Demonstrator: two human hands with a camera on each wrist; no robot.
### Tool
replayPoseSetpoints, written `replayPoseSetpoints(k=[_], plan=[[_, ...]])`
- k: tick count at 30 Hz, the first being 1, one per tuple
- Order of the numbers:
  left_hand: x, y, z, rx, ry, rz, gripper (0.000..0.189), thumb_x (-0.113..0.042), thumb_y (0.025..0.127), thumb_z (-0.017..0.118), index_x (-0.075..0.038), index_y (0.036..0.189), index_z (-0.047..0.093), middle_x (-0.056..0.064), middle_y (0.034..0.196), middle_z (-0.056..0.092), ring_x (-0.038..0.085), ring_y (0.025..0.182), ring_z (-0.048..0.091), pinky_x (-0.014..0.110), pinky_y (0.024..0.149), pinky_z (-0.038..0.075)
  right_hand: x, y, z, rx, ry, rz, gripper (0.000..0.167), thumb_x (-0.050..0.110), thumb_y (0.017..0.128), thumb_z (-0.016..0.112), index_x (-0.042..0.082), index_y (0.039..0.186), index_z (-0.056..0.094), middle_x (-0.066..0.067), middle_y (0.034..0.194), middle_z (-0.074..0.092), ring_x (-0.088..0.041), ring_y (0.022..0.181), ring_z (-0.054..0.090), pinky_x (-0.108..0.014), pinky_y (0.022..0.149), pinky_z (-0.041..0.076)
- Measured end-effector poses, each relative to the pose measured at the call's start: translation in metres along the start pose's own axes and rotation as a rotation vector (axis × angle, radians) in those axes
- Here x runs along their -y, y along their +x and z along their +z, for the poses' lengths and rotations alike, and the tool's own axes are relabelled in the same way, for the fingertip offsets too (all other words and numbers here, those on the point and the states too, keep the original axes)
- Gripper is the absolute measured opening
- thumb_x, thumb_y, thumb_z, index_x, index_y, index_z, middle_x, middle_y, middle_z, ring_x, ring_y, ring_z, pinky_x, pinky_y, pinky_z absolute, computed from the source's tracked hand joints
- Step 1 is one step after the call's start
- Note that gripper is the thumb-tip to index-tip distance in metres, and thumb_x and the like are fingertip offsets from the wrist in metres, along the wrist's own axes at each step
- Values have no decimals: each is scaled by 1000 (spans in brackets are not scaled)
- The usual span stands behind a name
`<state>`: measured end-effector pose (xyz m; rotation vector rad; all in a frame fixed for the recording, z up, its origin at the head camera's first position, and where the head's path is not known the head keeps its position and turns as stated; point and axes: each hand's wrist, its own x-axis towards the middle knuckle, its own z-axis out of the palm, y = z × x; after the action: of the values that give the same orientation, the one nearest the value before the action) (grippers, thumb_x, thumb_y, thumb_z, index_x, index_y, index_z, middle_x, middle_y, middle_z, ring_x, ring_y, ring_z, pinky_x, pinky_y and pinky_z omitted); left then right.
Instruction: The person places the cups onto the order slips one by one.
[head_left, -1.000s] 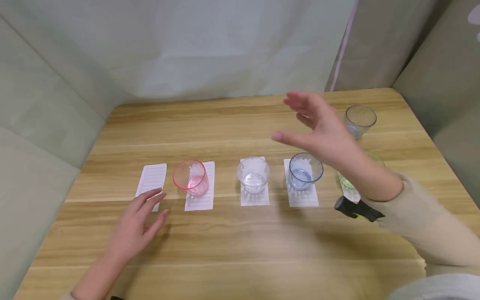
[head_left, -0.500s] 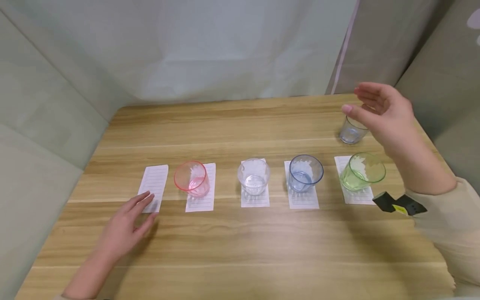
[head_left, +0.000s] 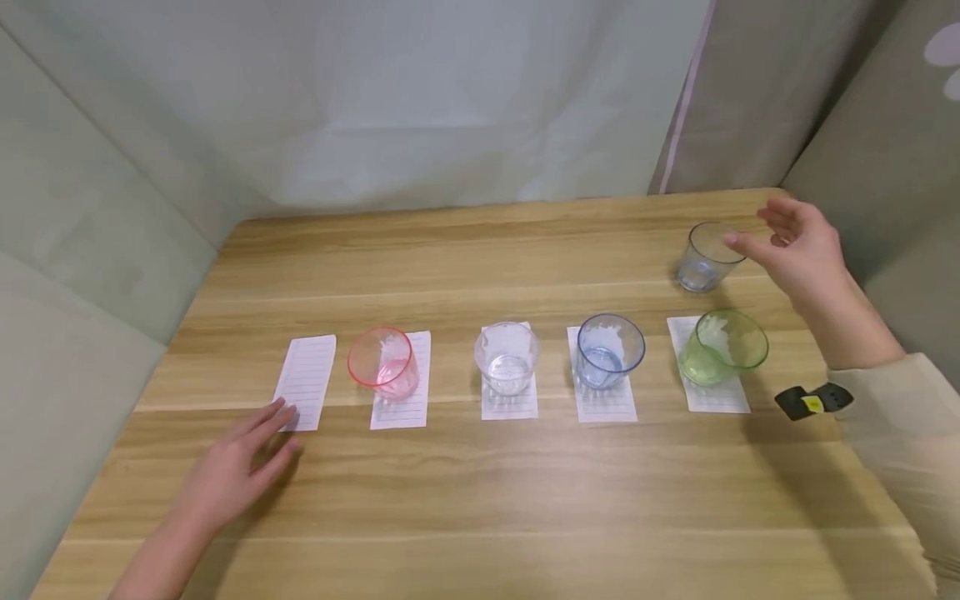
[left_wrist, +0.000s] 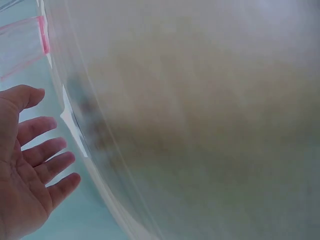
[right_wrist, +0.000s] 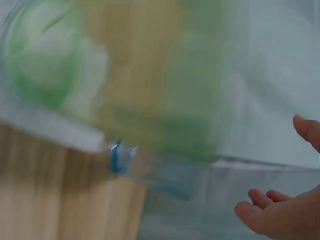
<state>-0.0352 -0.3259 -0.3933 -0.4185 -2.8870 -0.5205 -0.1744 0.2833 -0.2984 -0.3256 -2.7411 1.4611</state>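
My right hand [head_left: 806, 254] hovers by a smoky grey-blue clear cup [head_left: 699, 271] at the back right, its thumb overlapping the rim and its fingers loosely spread. In the right wrist view, this hand [right_wrist: 285, 215] appears apart from the cups, its palm holding nothing. My left hand [head_left: 225, 479] lies with extended fingers at the near end of the leftmost lined paper slip [head_left: 307, 375]; whether it touches the paper I cannot tell. The left wrist view shows that hand [left_wrist: 30, 175] spread, with nothing in it.
In a row, a pink cup [head_left: 395, 379], a colourless cup [head_left: 508, 371], a blue cup [head_left: 602, 367] and a green cup [head_left: 708, 362] stand upright on lined paper slips. The wooden table [head_left: 480, 492] meets pale curtains [head_left: 450, 100] behind.
My right hand has moved from above the blue cup rightward to the grey-blue cup and lowered. The left hand has drawn back slightly toward the near left. The cups have stayed put.
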Motion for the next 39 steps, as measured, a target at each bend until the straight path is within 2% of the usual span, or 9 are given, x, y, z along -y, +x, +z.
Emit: replayPoseSetpoints(k=[8,15,20,25,29,31,34,36,39], plan=[[1,-2,1,89,-13,-23,45,-25,84,72,1,119,63,28,128,55,51,112,52,63,85,43,-40,22,0,68,-53,-51,89,31,91,63,-6,149,6,-28,155,11,-45,142,14,-51,117,16],[4,-5,5,142,0,-24,48,-23,81,74,2,120,63,28,129,54,50,114,51,62,87,43,-65,36,3,164,-69,-56,96,30,90,65,-9,148,-1,-33,153,7,-49,140,13,-57,114,16],[6,-4,8,150,8,-13,52,-23,80,75,4,122,61,28,132,52,49,116,51,61,87,43,-69,39,10,194,-36,-48,96,29,90,65,-7,148,-1,-33,152,12,-49,139,15,-57,113,19],[8,-1,10,127,20,13,55,-23,79,76,4,123,60,28,131,51,49,116,50,60,87,43,-68,42,18,153,-18,-29,97,32,89,66,-7,149,1,-31,152,18,-48,138,20,-56,112,23],[9,-1,12,116,18,22,55,-24,78,77,5,123,60,28,129,51,49,114,50,61,87,42,-70,44,22,121,-22,-16,95,31,88,67,-7,148,4,-29,148,25,-44,135,26,-47,112,30],[8,-1,12,110,18,26,55,-23,77,77,5,122,60,29,128,52,49,113,51,62,86,42,-73,46,25,116,-24,-14,92,30,88,68,-8,147,8,-25,142,31,-41,132,30,-35,108,36],[8,-1,13,104,28,29,55,-22,76,78,4,121,61,29,126,53,49,111,52,62,87,43,-76,46,26,126,-24,-20,87,28,89,67,-10,145,13,-24,138,32,-35,125,35,-15,93,41],[8,-2,13,105,31,24,55,-22,76,78,4,121,61,29,126,53,49,111,52,61,87,43,-77,47,27,135,-28,-22,84,28,89,66,-11,144,15,-26,138,33,-28,118,38,-5,80,39],[8,-2,14,105,33,23,55,-23,76,78,4,121,61,28,126,53,48,112,52,61,87,43,-78,47,26,152,-29,-28,84,29,90,65,-11,144,15,-31,142,30,-20,110,41,-1,71,38]])
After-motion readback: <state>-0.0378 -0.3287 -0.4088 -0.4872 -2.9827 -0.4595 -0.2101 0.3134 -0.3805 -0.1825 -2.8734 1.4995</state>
